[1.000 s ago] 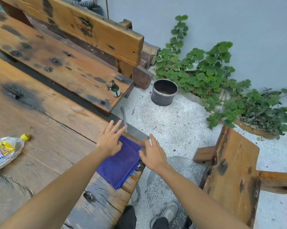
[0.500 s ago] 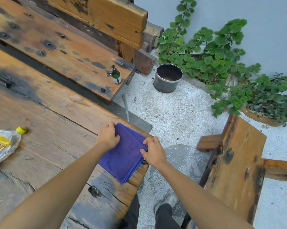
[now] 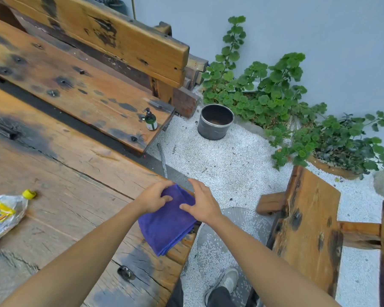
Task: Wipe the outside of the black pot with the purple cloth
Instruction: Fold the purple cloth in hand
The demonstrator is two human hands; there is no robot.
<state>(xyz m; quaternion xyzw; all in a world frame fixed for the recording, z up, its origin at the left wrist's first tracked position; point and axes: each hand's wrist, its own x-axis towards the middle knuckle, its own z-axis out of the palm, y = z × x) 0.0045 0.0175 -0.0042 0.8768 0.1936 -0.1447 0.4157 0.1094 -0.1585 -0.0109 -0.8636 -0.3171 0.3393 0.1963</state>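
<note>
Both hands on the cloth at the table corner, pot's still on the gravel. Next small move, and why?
Probably close both hands and lift the purple cloth off the table. The left hand and right hand rest on its far edge, it lies folded, and the black pot sits untouched beyond reach.

A crumpled plastic bottle [image 3: 4,214] with a yellow cap lies on the weathered wooden table [image 3: 60,173], a small green pump bottle [image 3: 150,120] stands on the bench [image 3: 80,89] beyond, and leafy plants [image 3: 275,96] line the grey wall.
</note>
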